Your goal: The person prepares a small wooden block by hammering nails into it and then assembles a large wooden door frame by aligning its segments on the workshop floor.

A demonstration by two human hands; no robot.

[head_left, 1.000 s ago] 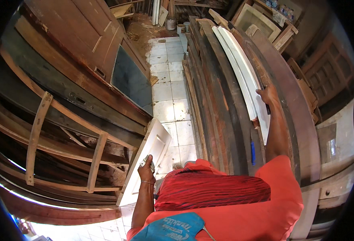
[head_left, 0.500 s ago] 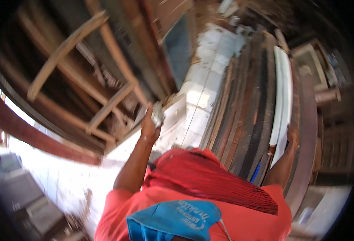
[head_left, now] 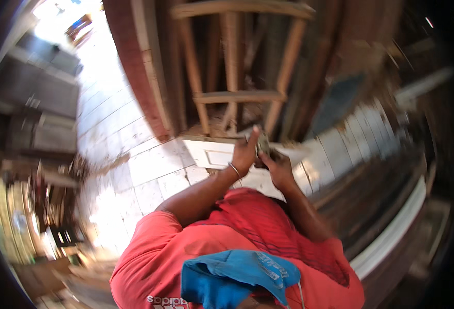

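Observation:
Both hands meet in front of my chest around a small grey-green lump (head_left: 262, 146), too blurred to name. My left hand (head_left: 244, 153) closes on it with the thumb up, a thin band at its wrist. Against its other side my right hand (head_left: 278, 167) presses with bent fingers. Just beyond stands a light wooden frame with crossbars (head_left: 240, 96), upright among dark timber. Below it, next to my left hand, a white panelled board (head_left: 211, 157) lies near the tiled floor.
White floor tiles (head_left: 119, 134) run off to the left and right. A row of long boards (head_left: 366, 180) lies at my right, with a white strip (head_left: 392, 232) along it. Dark cabinets (head_left: 36, 98) stand at the far left. A reddish plank (head_left: 134, 67) rises left of the frame.
My view has swung left, so the frame now stands ahead of me. My right hand has left the white strip among the boards and joined my left hand at the grey-green lump.

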